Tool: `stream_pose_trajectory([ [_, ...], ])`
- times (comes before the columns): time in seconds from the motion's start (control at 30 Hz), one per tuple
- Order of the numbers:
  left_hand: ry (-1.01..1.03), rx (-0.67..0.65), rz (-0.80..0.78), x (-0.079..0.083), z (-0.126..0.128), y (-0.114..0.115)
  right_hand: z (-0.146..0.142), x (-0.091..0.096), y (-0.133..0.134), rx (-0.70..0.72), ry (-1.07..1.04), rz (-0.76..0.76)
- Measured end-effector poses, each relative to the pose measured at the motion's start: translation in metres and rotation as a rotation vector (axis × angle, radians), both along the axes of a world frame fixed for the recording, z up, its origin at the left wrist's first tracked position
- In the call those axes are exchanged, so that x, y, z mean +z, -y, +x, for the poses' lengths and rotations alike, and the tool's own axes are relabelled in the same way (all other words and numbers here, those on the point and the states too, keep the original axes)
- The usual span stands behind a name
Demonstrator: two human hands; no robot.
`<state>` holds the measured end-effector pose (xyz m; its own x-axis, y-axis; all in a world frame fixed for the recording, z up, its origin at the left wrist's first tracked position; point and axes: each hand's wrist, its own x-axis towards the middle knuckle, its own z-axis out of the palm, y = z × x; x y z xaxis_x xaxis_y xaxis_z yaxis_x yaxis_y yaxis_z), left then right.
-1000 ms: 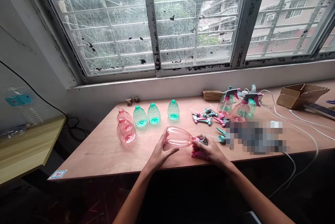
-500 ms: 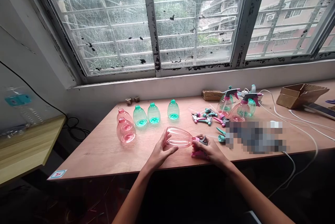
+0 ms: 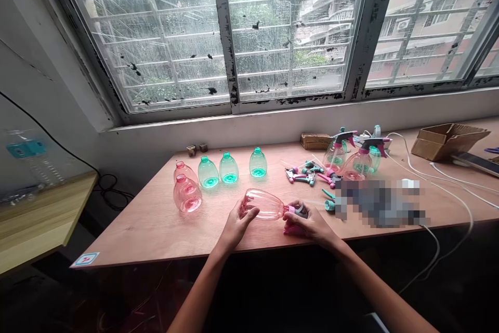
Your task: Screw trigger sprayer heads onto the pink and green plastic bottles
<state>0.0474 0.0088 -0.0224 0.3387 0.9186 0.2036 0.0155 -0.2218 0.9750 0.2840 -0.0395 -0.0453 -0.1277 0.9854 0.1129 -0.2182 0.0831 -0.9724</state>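
Held sideways above the table's front part is a clear pink bottle [image 3: 265, 205]. My left hand [image 3: 237, 225] grips its wide base, thumb lying along the near side. At the neck, my right hand [image 3: 307, 223] is closed around a pink and grey spray head [image 3: 295, 227], which meets the bottle mouth; whether it is fully screwed on I cannot tell. Two pink bottles [image 3: 187, 195] without tops stand to the left, and three green bottles [image 3: 228, 169] stand behind. Right of my hands lies a loose green spray head [image 3: 329, 204].
Several loose spray heads [image 3: 306, 174] lie in a pile behind my right hand. Bottles with spray heads fitted [image 3: 360, 164] stand further right, near an open cardboard box [image 3: 444, 143] and white cables [image 3: 463, 200]. A blurred-out patch covers things on the right. Windows line the back.
The bottle and spray head have shifted slightly left. My left thumb has moved further back over the bottle's base.
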Motion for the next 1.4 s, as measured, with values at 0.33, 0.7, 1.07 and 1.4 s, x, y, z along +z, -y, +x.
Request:
stream_pose_trajectory([
  [0.33,0.031,0.081,-0.008,0.0,0.0006,-0.0016,-0.0004,0.002,-0.0006,-0.037,0.033,0.017],
  [0.7,-0.004,-0.046,0.03,0.003,-0.0004,0.0052,0.0026,0.0017,0.0019,0.007,-0.068,-0.023],
  [1.07,-0.03,0.028,-0.018,-0.0011,0.0013,0.0019,0.0003,-0.0008,-0.0006,-0.024,-0.07,0.018],
  [1.4,0.02,-0.039,-0.049,-0.0026,0.0025,0.0044,0.0017,-0.0013,0.0004,-0.038,-0.003,0.05],
])
